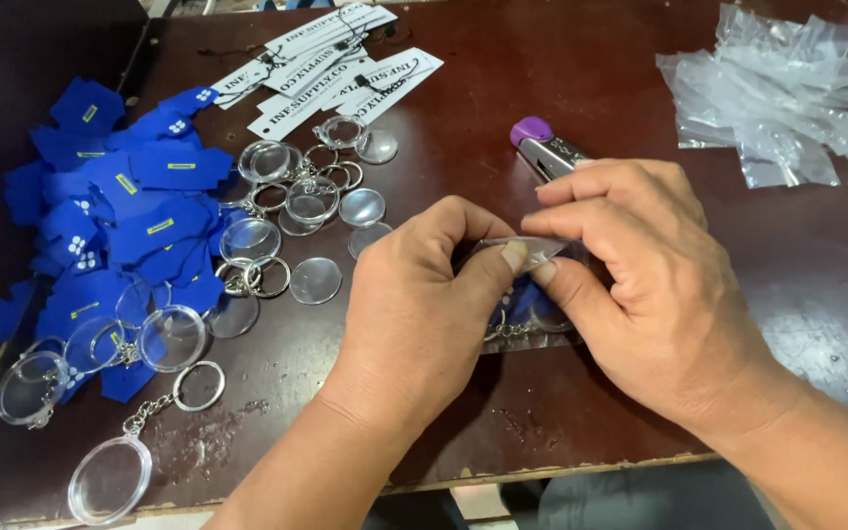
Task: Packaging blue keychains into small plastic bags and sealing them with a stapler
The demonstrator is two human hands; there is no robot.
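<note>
Left hand (414,304) and right hand (640,285) both pinch a small clear plastic bag (532,250) above the dark brown surface (581,108); best keep its mouth taut (blue card keyring inside, seemingly).

A worn dark reddish-brown wooden table (581,108) with a chipped front edge, evenly lit.

Left hand (414,314) and right hand (655,294) meet knuckles-up, fingers (503,257) curled inward, thumbs pinching together.

White rectangular paper tags (331,69) lie at the surface's far edge, blue die-cut labels (115,221) heaped left, clear plastic bags (787,93) piled far right.
</note>
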